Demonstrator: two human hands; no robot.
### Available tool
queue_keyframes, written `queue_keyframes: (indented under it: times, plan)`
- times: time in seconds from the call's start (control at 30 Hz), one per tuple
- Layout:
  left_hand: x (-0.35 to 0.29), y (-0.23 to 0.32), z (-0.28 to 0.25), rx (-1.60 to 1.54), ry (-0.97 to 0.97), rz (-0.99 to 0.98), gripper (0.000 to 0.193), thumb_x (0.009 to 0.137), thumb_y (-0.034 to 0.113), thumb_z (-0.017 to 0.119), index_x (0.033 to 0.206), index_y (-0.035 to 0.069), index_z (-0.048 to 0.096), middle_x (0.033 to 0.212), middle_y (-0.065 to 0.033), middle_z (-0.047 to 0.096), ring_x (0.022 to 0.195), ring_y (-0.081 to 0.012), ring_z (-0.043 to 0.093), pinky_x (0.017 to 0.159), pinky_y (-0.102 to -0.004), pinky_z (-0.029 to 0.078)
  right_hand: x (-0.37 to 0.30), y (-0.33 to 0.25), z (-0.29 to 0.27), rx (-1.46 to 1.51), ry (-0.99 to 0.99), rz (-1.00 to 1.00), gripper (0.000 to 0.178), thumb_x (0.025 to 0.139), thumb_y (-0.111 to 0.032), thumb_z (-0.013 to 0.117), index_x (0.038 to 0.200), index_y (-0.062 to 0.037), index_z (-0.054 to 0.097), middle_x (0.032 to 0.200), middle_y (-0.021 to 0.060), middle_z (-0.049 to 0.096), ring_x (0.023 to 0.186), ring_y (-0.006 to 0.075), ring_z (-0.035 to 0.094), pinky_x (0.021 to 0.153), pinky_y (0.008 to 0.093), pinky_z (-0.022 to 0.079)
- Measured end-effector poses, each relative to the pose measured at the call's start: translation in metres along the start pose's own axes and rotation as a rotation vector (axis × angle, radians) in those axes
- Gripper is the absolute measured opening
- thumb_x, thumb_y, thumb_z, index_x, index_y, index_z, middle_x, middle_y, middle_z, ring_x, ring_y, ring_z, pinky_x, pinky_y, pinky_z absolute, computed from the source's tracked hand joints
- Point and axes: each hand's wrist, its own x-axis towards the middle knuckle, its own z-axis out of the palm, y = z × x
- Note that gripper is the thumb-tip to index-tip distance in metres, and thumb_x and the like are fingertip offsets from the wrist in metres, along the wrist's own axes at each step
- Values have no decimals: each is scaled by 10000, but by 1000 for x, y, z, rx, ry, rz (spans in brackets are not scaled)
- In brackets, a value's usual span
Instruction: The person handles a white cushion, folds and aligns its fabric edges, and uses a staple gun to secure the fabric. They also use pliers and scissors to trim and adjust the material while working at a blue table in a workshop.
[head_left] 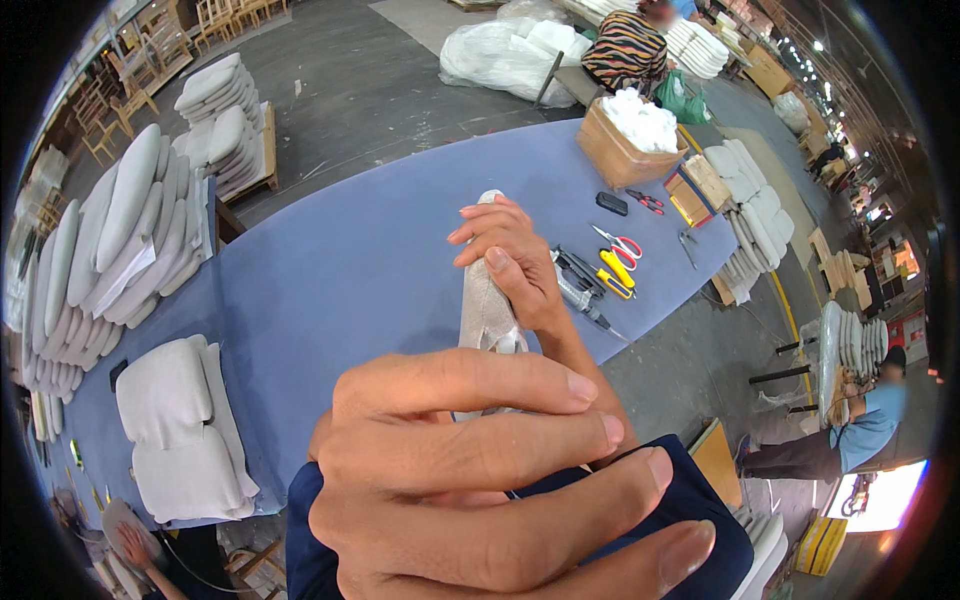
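Observation:
A narrow grey fabric-covered cushion [484, 300] stands edge-on above the middle of the table, with loose fabric and some whitish material along its lower part. My right hand [520, 262] is closed around its upper part, thumb on the side toward me and fingers reaching over to the left. Close to the camera, my left hand [490, 460] shows its back, its fingers stretched to the right and slightly apart. It covers the cushion's lower end, and its thumb is hidden. No object shows between its fingers.
On the blue table [330, 240] lie red-handled scissors [626, 246], a yellow cutter [617, 268], a tool with a hose [585, 295] and pliers [645, 201]. A carton of white stuffing [590, 135] stands behind. Grey cushions [170, 425] lie left; stacks [130, 210] rise beyond. Other people work nearby.

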Motion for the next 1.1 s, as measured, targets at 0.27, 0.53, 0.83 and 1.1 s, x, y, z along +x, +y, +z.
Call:
queue_keyframes:
  times: [0.27,0.53,0.83,1.1]
  plan:
    - [7,-6,11,-61,-17,-37,543,1076,480,463,886,79,777,772,-72,735,589,-161,650,605,-295,558,-2,-6,-9,11,22,-14,319,997,-259,514,897,-77,757,1093,78,735,1258,291,578,1195,501,229]
    - [57,39,-29,12,-559,-816,391,1015,420,603,910,111,819,889,-70,769,796,-241,728,784,-365,584,1,-7,-8,19,45,-4,323,971,-236,508,865,-56,754,1055,104,740,1240,304,585,1197,514,228]
    - [51,33,-31,33,-504,-879,381,1018,371,558,904,137,836,855,-54,764,756,-210,707,735,-327,579,0,-9,-13,-23,38,19,320,961,-234,491,866,-71,749,1054,95,740,1246,295,582,1205,515,224]
    - [20,10,-17,-97,-278,-430,141,845,152,696,875,123,831,853,-59,769,695,-149,694,692,-302,590,-2,-3,-15,-8,35,26,347,980,-252,476,870,-67,749,1050,101,738,1266,281,568,1215,498,205]
